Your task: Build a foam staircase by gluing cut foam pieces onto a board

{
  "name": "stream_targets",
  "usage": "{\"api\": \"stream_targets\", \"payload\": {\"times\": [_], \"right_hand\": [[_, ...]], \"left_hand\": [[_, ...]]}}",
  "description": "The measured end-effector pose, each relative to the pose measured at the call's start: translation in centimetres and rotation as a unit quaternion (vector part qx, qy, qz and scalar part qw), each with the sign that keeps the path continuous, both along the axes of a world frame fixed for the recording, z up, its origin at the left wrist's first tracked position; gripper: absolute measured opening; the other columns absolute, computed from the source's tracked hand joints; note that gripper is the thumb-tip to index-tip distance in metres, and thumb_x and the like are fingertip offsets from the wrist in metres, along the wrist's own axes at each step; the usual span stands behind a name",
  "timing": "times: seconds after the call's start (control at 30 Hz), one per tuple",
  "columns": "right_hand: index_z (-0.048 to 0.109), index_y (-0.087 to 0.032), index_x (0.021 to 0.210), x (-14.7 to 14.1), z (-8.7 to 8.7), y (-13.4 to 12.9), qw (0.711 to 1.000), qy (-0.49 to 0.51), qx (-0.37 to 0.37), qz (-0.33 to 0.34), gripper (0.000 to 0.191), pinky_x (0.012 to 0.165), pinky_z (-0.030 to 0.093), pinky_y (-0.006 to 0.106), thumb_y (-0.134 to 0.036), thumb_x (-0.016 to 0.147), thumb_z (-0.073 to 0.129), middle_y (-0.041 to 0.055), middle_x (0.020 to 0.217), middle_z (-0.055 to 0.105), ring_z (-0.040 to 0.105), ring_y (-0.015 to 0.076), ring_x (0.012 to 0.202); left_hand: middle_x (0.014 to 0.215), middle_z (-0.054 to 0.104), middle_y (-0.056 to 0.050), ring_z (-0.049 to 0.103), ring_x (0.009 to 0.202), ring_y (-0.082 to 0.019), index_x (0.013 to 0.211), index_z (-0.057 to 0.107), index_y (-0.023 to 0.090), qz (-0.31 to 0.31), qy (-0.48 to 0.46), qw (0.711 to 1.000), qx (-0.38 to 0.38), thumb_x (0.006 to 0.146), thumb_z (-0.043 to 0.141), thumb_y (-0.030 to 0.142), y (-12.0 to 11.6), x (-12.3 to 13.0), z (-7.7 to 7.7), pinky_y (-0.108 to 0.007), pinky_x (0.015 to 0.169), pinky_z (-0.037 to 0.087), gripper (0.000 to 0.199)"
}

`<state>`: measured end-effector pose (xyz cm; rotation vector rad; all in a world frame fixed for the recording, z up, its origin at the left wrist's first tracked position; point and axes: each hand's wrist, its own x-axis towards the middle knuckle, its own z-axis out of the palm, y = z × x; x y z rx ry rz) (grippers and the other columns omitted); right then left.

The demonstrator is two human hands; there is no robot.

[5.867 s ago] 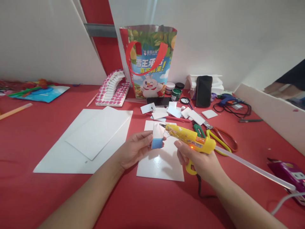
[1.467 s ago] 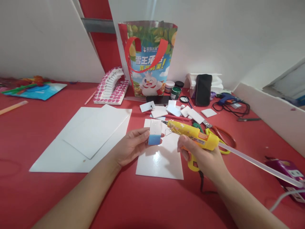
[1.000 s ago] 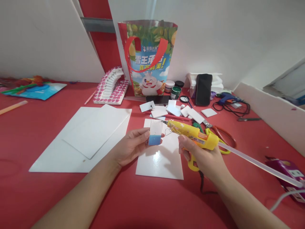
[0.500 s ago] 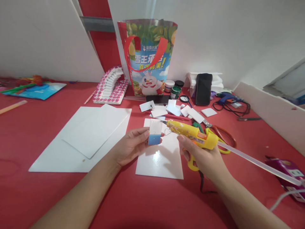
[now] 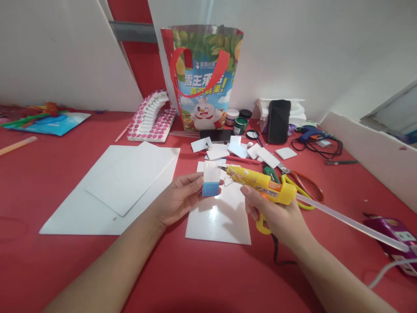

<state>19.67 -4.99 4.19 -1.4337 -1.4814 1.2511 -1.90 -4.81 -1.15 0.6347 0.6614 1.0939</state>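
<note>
Glue gun at blue-and-white piece, mid-frame

Left of centre, the left hand pinches the piece between thumb and fingers above a white board. The right hand, right of centre, wraps its fingers around the gun; whether the nozzle touches the piece is hard to tell.

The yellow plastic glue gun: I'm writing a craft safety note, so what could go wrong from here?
The left hand holds the small white-and-blue rectangular piece right by the dark pointed tip of the yellow plastic glue gun; if hot, it might burn the fingers. Loose glue could drip onto the glossy white rectangular board below. The long translucent glue stick juts out behind the right hand, so turning might knock something.
</note>
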Motion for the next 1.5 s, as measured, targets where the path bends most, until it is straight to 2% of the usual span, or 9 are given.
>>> {"api": "stream_targets", "payload": {"times": [0.1,0.17,0.5,0.63,0.83,1.07,1.13,1.27,1.5], "right_hand": [[0.078,-0.021,0.085,0.0,0.1,0.0,1.0,-0.001,0.007,0.004,0.03,0.043,0.035,0.023,-0.051,0.083,0.072,-0.0038,0.05,0.049,0.043,0.0097,0.046],[0.079,-0.021,0.087,0.0,0.1,0.0,1.0,-0.001,0.009,0.007,0.028,0.042,0.035,0.023,-0.049,0.083,0.072,-0.0039,0.049,0.049,0.044,0.0096,0.046],[0.071,-0.019,0.072,-0.1,-0.2,0.0,0.999,0.008,0.03,0.031,0.032,0.041,0.033,0.024,-0.049,0.083,0.072,-0.0049,0.046,0.047,0.042,0.0093,0.043],[0.071,-0.019,0.074,-0.1,-0.4,0.1,0.998,0.008,0.034,0.047,0.031,0.04,0.033,0.024,-0.048,0.085,0.07,-0.0056,0.045,0.046,0.041,0.0093,0.042],[0.067,-0.018,0.072,0.2,-0.9,0.6,0.992,0.016,0.064,0.112,0.034,0.037,0.034,0.023,-0.048,0.089,0.067,-0.0055,0.046,0.046,0.043,0.0088,0.041],[0.067,-0.019,0.073,0.1,-0.8,0.5,0.991,0.017,0.055,0.121,0.034,0.038,0.033,0.023,-0.049,0.089,0.067,-0.0053,0.047,0.046,0.043,0.0089,0.042],[0.069,-0.019,0.076,0.0,-0.7,0.3,0.993,0.009,0.048,0.112,0.032,0.04,0.033,0.024,-0.048,0.089,0.067,-0.0049,0.048,0.047,0.044,0.0095,0.043],[0.077,-0.019,0.095,-0.2,-0.3,-0.1,0.996,-0.002,0.034,0.087,0.026,0.042,0.032,0.025,-0.043,0.089,0.069,-0.0054,0.048,0.048,0.043,0.0103,0.045],[0.079,-0.021,0.101,-0.3,-0.3,0.0,0.995,0.0,0.034,0.092,0.028,0.042,0.031,0.026,-0.043,0.087,0.071,-0.0051,0.048,0.048,0.042,0.0114,0.045]], "left_hand": [[0.102,0.08,-0.007,0.073,0.095,-0.019,0.101,0.081,0.014,0.007,-0.004,1.0,0.002,0.081,0.081,0.03,0.1,0.0,0.0,-0.028,0.093,0.055,0.025],[0.103,0.08,-0.007,0.073,0.096,-0.019,0.101,0.081,0.015,0.011,-0.006,1.0,0.006,0.081,0.082,0.029,0.1,0.1,0.0,-0.028,0.094,0.055,0.024],[0.111,0.079,-0.009,0.071,0.108,-0.025,0.101,0.081,0.016,0.022,0.019,0.999,0.016,0.084,0.078,0.031,0.1,0.1,0.3,-0.034,0.102,0.051,0.023],[0.113,0.078,-0.01,0.071,0.108,-0.025,0.105,0.08,0.015,0.026,0.013,0.999,0.031,0.088,0.075,0.029,0.2,-0.1,0.0,-0.035,0.103,0.051,0.022],[0.112,0.078,-0.009,0.073,0.104,-0.023,0.105,0.08,0.016,0.037,0.002,0.999,0.037,0.089,0.073,0.026,0.3,-0.3,-0.2,-0.034,0.099,0.053,0.02],[0.113,0.078,-0.009,0.071,0.108,-0.024,0.106,0.079,0.016,0.045,0.005,0.998,0.051,0.091,0.07,0.027,0.3,-0.4,-0.1,-0.035,0.103,0.05,0.02],[0.114,0.078,-0.009,0.07,0.111,-0.023,0.107,0.079,0.016,0.044,0.0,0.997,0.057,0.093,0.067,0.025,0.3,-0.5,-0.2,-0.035,0.105,0.049,0.02],[0.116,0.077,-0.008,0.069,0.113,-0.023,0.107,0.079,0.017,0.043,-0.009,0.997,0.065,0.096,0.064,0.023,0.4,-0.7,-0.3,-0.034,0.106,0.049,0.02],[0.118,0.077,-0.01,0.07,0.112,-0.025,0.106,0.079,0.016,0.054,-0.008,0.997,0.055,0.09,0.071,0.024,0.5,-0.9,-0.3,-0.037,0.107,0.047,0.019]]}}
